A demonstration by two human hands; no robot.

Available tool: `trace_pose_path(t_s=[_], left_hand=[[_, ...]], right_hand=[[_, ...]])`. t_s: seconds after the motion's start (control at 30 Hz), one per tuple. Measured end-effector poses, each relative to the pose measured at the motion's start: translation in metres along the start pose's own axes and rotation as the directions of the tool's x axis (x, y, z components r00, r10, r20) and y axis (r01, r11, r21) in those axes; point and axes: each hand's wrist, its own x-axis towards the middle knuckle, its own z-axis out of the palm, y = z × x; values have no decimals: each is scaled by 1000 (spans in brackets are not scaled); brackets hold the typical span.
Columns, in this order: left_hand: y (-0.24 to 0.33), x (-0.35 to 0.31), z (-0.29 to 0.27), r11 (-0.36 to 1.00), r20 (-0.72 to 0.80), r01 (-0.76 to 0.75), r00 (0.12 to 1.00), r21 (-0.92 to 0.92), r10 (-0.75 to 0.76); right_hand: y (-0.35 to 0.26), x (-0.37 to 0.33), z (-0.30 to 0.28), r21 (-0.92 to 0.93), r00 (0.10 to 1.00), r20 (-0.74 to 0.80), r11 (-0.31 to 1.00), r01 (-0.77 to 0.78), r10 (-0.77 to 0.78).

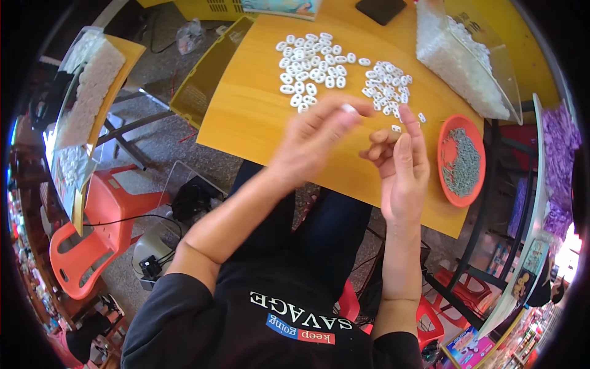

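My left hand (313,138), blurred by motion, pinches a small white plastic piece (348,109) between thumb and forefinger over the table. To its right my right hand (402,175) is raised, palm turned inward. Its forefinger points up, the thumb stands apart, the other fingers are half curled, and nothing shows in its grip. A single small white piece (396,128) appears beside its fingertips. Beyond the hands lie a spread of larger white two-hole oval pieces (315,75) and a heap of smaller ones (387,83). An orange bowl (447,187) of small grey screws (462,163) stands at the right.
The yellow-brown table (246,117) reaches over my lap. A clear bin (507,61) of white pieces stands at the far right, near a dark flat object (381,9). A yellow crate (203,86) is left of the table, and an orange chair (98,227) farther left.
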Motion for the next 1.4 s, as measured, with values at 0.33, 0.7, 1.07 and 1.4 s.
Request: trace_pose_path(t_s=[0.33,0.7,1.07,1.4], left_hand=[[32,79,-215,770,-407,29,861,637,304],[42,61,-144,674,-188,-120,912,729,366],[-9,4,23,993,91,106,990,59,-111],[-30,8,43,985,-10,146,989,88,-146]], right_hand=[[-50,45,-70,-943,937,-3,314,115,-350],[-42,105,-93,-959,925,274,-141,244,-264],[-38,113,-92,-981,969,190,7,193,-161],[-41,35,-51,-421,969,-15,877,-230,247]])
